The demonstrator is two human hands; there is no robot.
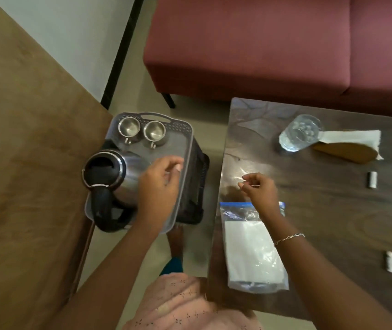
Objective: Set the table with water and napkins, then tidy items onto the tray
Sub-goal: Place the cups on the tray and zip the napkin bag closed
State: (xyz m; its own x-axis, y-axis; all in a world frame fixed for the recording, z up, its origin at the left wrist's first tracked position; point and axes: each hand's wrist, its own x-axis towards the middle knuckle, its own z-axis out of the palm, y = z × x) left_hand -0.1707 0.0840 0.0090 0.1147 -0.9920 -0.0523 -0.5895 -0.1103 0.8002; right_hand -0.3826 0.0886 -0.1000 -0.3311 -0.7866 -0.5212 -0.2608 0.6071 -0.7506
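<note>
A grey plastic tray (185,129) rests on a dark crate left of the table. On it stand a steel kettle (118,172) with a black handle and two small steel cups (129,126) (154,132). My left hand (159,186) hovers over the tray just right of the kettle, fingers curled; something clear may sit between them, but it is blurred. My right hand (259,191) is over the near left part of the wooden table (333,210), fingertips pinched together, just above a zip bag of white napkins (252,248). A glass of water (299,133) stands at the far side beside a napkin (354,136) lying on a wooden holder (347,151).
Two small silver cylinders (372,183) (390,262) lie on the right side of the table. A maroon sofa (261,44) stands beyond the table. A brown surface (23,163) fills the left. Tiled floor shows between crate and table.
</note>
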